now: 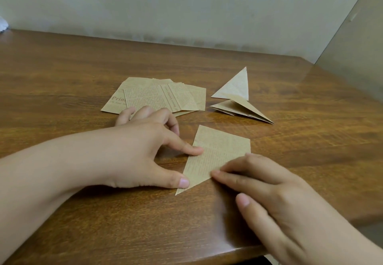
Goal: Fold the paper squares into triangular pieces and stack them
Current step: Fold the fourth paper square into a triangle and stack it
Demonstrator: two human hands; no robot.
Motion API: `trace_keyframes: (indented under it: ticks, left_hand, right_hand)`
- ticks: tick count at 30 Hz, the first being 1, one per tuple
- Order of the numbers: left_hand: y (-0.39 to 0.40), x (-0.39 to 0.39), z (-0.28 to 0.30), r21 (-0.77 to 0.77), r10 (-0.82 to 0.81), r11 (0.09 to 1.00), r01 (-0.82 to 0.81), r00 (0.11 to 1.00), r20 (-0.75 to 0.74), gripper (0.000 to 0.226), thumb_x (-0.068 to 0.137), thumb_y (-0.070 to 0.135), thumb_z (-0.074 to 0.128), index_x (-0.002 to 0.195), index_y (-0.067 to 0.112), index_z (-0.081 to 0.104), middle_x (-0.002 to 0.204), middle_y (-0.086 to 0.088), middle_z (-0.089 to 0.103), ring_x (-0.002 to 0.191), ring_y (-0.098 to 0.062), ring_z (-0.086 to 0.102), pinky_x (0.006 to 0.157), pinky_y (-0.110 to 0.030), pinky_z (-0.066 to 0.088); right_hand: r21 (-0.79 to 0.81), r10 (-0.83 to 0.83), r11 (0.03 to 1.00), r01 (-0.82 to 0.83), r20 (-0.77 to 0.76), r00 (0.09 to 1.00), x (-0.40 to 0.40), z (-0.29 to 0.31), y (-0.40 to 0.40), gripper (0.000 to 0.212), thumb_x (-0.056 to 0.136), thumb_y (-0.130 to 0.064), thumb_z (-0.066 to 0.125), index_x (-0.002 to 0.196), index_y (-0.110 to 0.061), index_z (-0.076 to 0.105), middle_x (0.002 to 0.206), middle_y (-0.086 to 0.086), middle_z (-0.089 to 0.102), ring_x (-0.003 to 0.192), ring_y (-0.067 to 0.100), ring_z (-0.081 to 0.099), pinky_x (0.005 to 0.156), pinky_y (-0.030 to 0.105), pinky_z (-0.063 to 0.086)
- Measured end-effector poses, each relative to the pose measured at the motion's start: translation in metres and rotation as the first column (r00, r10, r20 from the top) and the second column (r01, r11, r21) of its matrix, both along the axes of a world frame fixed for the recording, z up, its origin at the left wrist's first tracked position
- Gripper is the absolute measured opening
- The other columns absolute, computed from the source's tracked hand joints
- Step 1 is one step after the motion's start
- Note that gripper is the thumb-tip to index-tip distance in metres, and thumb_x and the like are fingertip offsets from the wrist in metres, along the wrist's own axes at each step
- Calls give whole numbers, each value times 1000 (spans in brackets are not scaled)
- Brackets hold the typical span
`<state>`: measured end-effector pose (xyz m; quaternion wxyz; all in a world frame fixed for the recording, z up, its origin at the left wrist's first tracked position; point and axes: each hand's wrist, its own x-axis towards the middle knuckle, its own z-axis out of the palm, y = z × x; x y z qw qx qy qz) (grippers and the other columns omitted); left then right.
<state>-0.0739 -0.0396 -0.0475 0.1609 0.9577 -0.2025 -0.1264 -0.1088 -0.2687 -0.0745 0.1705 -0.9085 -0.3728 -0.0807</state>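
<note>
A tan printed paper piece (215,152), folded into a long triangle-like shape, lies flat on the wooden table (62,78) near its front edge. My left hand (143,150) presses its left edge with the index fingertip and thumb tip. My right hand (267,190) presses flat fingers on its right part and hides that corner. Behind the left hand lies a loose pile of unfolded paper squares (157,96). To the right of the pile lie folded triangles (238,98), one flat and others overlapping in front of it.
A pale wall runs along the table's far edge, and a grey panel (356,53) closes the right side. The table's front edge curves just below my right hand. Something white shows at the far left edge (3,25).
</note>
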Motion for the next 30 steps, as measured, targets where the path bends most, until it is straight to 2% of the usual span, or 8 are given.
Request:
trace_keyframes:
  ticks: [5, 9, 13, 16, 18, 21, 25, 30]
  left_hand:
    - [2, 1, -2, -8, -4, 1000, 4, 1000, 9, 38, 66, 73, 50, 101, 80, 36, 108, 33, 21, 111, 20, -1, 100, -24, 5]
    - [0, 0, -1, 11, -10, 1000, 10, 1000, 1, 39, 66, 74, 49, 103, 79, 36, 107, 33, 21, 102, 10, 15, 101, -24, 4]
    - [0, 0, 0, 18, -4, 1000, 4, 1000, 7, 40, 67, 73, 50, 104, 78, 37, 107, 32, 22, 101, 6, 16, 104, -25, 3]
    - [1, -1, -1, 0, 0, 1000, 0, 1000, 5, 39, 69, 72, 51, 105, 77, 37, 109, 30, 23, 98, 10, 15, 105, -26, 4]
    - [1, -1, -3, -20, 3, 1000, -3, 1000, 8, 40, 69, 72, 52, 105, 77, 38, 109, 30, 23, 109, 17, 4, 109, -29, 0]
    - [1, -1, -5, -30, 16, 999, -16, 1000, 0, 40, 69, 71, 54, 106, 77, 39, 108, 31, 22, 110, 19, -2, 112, -32, -4]
    - [1, -1, -5, -31, 22, 999, -22, 1000, 6, 41, 70, 70, 54, 108, 75, 39, 108, 29, 21, 111, 19, -5, 114, -35, -7]
    - [1, -1, -5, 11, 12, 1000, -12, 1000, 27, 40, 69, 72, 53, 106, 77, 38, 107, 28, 21, 109, 8, 17, 113, -39, -16]
  right_hand:
    - [27, -20, 999, 21, -64, 998, 6, 2, -13, 43, 93, -31, 34, 122, -26, 65, 115, -18, 57, 119, -8, 45, 110, 9, 17]
    - [76, -104, 991, 110, -84, 991, 9, 8, -27, 43, 91, -34, 34, 117, -28, 68, 113, -28, 56, 119, -27, 29, 102, -1, 14]
    - [4, -135, 991, 136, -58, 989, 13, 10, -30, 41, 91, -34, 36, 114, -28, 69, 109, -24, 58, 115, -15, 41, 98, -1, 21]
    - [70, -177, 981, 181, -54, 983, 19, 15, -21, 38, 89, -39, 37, 101, -29, 72, 98, -25, 58, 104, -6, 50, 91, 3, 31]
    - [96, -220, 969, 227, -72, 973, 26, 19, -11, 30, 87, -47, 40, 98, -36, 66, 97, -26, 55, 102, -5, 49, 88, 4, 34]
    - [-28, -302, 953, 301, -131, 944, 38, 21, 7, 23, 79, -54, 43, 93, -41, 55, 96, -22, 48, 93, -6, 46, 75, 9, 39]
    - [-114, -373, 927, 356, -221, 901, 53, 22, 25, 19, 81, -53, 49, 76, -34, 49, 89, -15, 49, 80, -2, 47, 66, 16, 36]
    - [-145, -398, 916, 373, -238, 886, 59, 20, 27, 22, 88, -47, 54, 73, -32, 48, 85, -14, 48, 75, -1, 43, 64, 21, 35]
